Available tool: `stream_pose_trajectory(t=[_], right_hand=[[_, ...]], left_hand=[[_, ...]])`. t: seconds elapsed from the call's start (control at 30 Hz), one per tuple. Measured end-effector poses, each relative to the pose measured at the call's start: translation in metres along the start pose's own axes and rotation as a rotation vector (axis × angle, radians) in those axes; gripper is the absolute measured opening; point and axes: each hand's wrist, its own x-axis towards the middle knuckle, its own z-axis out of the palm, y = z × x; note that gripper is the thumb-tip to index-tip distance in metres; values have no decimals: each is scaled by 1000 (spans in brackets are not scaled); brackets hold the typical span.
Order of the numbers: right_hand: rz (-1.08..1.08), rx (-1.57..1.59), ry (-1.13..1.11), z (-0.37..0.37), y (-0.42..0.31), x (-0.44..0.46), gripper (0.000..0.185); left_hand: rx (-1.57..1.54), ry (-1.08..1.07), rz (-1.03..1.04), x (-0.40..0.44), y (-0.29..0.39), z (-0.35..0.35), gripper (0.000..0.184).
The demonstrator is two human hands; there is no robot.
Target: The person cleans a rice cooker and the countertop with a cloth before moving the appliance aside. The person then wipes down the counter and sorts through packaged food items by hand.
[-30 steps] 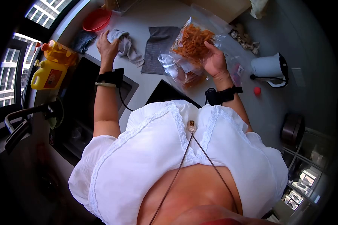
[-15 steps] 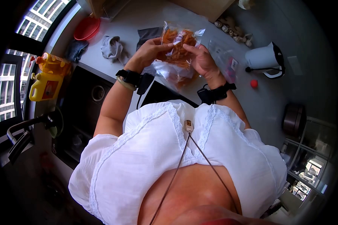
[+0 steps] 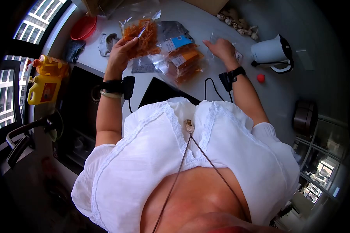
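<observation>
Head camera view: a bag of orange strips (image 3: 143,35) is gripped by the left hand (image 3: 118,57), its bulk just right of the fingers. Labelled packets (image 3: 184,57) are seen between both hands. Beside the right hand (image 3: 223,50), clear plastic (image 3: 217,36) is seen; whether it is gripped cannot be told.

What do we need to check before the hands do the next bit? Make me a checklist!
1. Left hand gripping the bag of orange strips: ok.
2. Right hand clear of that bag: ok.
3. Right hand holding the clear bag beside it: cannot tell.
4. Flat grey cloth uncovered: not ok, bags partly hide it.
5. Kettle apart from both hands: ok.
</observation>
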Motion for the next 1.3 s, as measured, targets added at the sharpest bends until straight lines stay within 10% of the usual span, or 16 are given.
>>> stream_pose_trajectory(t=[0.57, 1.07, 1.3], right_hand=[[-61, -325, -270, 14, 11, 9, 38], [-512, 145, -57, 39, -42, 89, 45], [-697, 471, -473, -2, -125, 55, 57]], left_hand=[[-107, 49, 55, -20, -10, 14, 30], [-305, 186, 131, -81, -35, -53, 34], [-353, 269, 129, -119, -33, -54, 34]])
